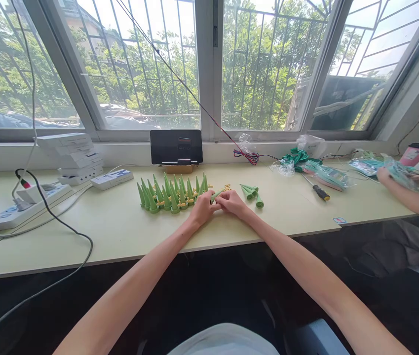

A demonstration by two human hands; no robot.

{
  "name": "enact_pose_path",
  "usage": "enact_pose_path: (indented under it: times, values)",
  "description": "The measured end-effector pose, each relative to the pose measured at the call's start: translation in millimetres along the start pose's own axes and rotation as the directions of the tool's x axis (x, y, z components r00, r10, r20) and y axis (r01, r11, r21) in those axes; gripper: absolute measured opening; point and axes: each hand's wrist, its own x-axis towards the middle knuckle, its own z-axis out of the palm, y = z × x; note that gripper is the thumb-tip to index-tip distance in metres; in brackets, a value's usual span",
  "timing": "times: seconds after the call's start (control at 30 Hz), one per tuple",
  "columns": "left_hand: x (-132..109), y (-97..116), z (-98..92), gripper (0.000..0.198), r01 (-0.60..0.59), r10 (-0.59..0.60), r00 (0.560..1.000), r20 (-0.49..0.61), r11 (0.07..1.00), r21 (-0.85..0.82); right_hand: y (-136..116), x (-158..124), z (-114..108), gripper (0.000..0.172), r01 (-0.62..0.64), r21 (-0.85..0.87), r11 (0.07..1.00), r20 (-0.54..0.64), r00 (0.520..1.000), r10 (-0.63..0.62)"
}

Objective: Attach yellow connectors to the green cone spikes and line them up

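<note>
My left hand (pixel 202 207) and my right hand (pixel 233 202) meet at the middle of the pale green table (pixel 120 231), both closed around one green cone spike (pixel 217 195) held lying sideways between them. Just behind my left hand stands a cluster of several upright green cone spikes (pixel 170 193) with small yellow parts (pixel 227 187) among them. To the right of my right hand lie a few loose green cone spikes (pixel 251 192) on their sides.
A dark tablet (pixel 176 146) leans at the window sill. At left are a white power strip (pixel 20 207), a black cable (pixel 61 224) and stacked white boxes (pixel 74 155). A screwdriver (pixel 318 190), plastic bags (pixel 327 173) and a pink cup (pixel 415 154) lie right, where another person's hand (pixel 384 173) works.
</note>
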Motion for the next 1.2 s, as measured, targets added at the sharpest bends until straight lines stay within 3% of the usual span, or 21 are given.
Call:
enact_pose_path:
  times: [0.8, 1.2]
  values:
    - [-0.9, 1.6, -0.9, 0.045, -0.016, 0.017, 1.000, 0.018, 0.998, -0.060, 0.4, 2.1, -2.6, 0.030, -0.061, -0.047, 0.997, -0.076, 0.995, 0.058]
    - [0.8, -4.3, 2.8, 0.038, -0.025, 0.026, 0.999, 0.037, 0.999, -0.025, -2.1, 1.3, -1.3, 0.033, 0.005, -0.097, 0.995, -0.070, 0.997, -0.012]
